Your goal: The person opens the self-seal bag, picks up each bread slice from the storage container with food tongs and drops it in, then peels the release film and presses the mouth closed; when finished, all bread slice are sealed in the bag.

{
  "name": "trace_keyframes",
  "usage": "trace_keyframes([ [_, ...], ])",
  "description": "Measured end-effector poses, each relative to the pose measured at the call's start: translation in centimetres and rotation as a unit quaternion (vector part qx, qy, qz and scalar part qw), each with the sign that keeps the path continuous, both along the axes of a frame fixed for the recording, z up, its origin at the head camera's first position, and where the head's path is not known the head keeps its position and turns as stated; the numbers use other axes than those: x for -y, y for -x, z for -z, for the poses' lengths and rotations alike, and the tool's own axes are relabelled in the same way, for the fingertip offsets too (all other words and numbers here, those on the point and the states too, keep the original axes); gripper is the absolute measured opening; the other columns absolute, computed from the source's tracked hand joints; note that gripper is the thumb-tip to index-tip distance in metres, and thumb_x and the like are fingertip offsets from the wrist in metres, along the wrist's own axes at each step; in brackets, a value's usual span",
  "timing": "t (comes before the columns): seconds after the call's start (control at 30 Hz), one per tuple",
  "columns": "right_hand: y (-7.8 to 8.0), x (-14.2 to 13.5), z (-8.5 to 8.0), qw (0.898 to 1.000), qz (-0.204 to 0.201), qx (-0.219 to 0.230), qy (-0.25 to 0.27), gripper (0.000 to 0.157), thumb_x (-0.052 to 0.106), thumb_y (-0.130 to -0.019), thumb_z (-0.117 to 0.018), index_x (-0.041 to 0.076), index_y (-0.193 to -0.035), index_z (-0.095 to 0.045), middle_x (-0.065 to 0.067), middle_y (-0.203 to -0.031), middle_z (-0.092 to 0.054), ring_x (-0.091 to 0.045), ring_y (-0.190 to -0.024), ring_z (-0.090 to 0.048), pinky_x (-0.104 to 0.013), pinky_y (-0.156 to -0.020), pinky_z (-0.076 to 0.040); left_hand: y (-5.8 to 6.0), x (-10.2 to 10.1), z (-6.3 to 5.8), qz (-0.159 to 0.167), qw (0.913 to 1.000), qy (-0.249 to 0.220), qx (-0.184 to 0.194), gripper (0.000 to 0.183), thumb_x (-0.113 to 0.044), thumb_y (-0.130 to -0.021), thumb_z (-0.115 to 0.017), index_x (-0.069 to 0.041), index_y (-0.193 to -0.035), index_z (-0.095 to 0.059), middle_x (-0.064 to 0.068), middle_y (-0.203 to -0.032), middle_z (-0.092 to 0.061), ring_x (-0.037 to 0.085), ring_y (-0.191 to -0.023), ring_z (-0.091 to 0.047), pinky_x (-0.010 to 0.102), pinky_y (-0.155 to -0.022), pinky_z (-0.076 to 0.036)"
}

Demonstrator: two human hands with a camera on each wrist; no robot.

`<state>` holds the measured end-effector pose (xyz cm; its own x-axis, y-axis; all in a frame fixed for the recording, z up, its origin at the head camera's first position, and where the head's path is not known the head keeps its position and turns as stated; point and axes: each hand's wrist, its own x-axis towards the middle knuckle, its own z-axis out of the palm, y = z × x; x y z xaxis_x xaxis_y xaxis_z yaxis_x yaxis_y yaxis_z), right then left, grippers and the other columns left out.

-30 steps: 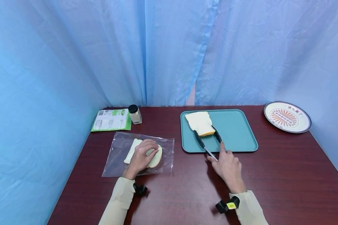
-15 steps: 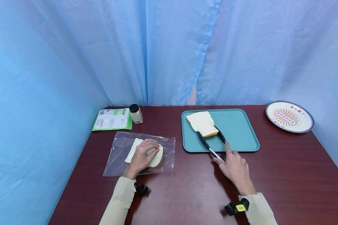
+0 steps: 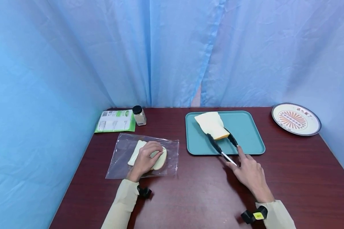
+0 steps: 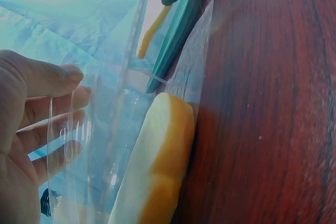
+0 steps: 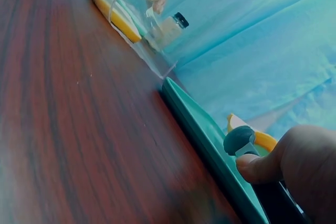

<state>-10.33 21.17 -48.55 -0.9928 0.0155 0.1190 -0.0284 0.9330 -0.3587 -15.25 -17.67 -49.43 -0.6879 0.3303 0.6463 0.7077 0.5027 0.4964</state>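
Note:
My left hand [image 3: 145, 159] pinches the top layer of a clear plastic bag [image 3: 118, 159], lifting its film between thumb and fingers [image 4: 50, 80]. Inside the bag lies a bread slice [image 4: 149, 166] with a yellow-brown crust, partly covered by the hand in the head view. My right hand [image 3: 250, 176] grips a pair of tongs [image 3: 215, 144] with black tips. Those tips sit on either side of the near end of another bread slice [image 3: 209, 122]. This slice is over the left half of a teal tray [image 3: 247, 133].
A green and white packet [image 3: 114, 121] lies at the back left, beside a black-capped jar [image 3: 139, 117]. At the back right is a white patterned plate [image 3: 296, 119]. Blue curtains [image 3: 177, 54] enclose the back and sides of the dark red table [image 3: 195, 194].
My right hand and the tongs have moved to the right, and the bread slice over the tray has shifted right with them. The left hand keeps its hold on the bag.

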Motion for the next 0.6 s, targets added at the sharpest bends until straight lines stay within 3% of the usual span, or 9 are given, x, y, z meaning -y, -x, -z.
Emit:
trace_keyframes([
  [0.33,-0.8,-2.3,0.2,0.999,-0.03,-0.03,-0.013,0.078,0.043,-0.089,-0.073,0.003,-0.148,-0.043,-0.03,-0.103,-0.065,-0.053,-0.078,-0.063,-0.063,-0.064,-0.051,0.1,0.1,0.1,0.002,1.0,0.003,-0.002,0.009,0.006,-0.078,-0.079,0.0,-0.084,-0.075,0.011,-0.089,-0.075,0.029,-0.094,-0.07,0.04,-0.088,-0.057],
  [0.6,-1.6,-3.8,-0.2,0.996,-0.069,-0.048,-0.014,0.077,0.038,-0.086,-0.076,0.005,-0.148,-0.045,-0.022,-0.1,-0.065,-0.04,-0.071,-0.064,-0.058,-0.062,-0.052,0.2,0.1,0.1,0.005,1.0,0.0,-0.002,0.009,0.006,-0.078,-0.078,0.001,-0.084,-0.075,0.011,-0.088,-0.075,0.029,-0.094,-0.07,0.041,-0.088,-0.057],
])
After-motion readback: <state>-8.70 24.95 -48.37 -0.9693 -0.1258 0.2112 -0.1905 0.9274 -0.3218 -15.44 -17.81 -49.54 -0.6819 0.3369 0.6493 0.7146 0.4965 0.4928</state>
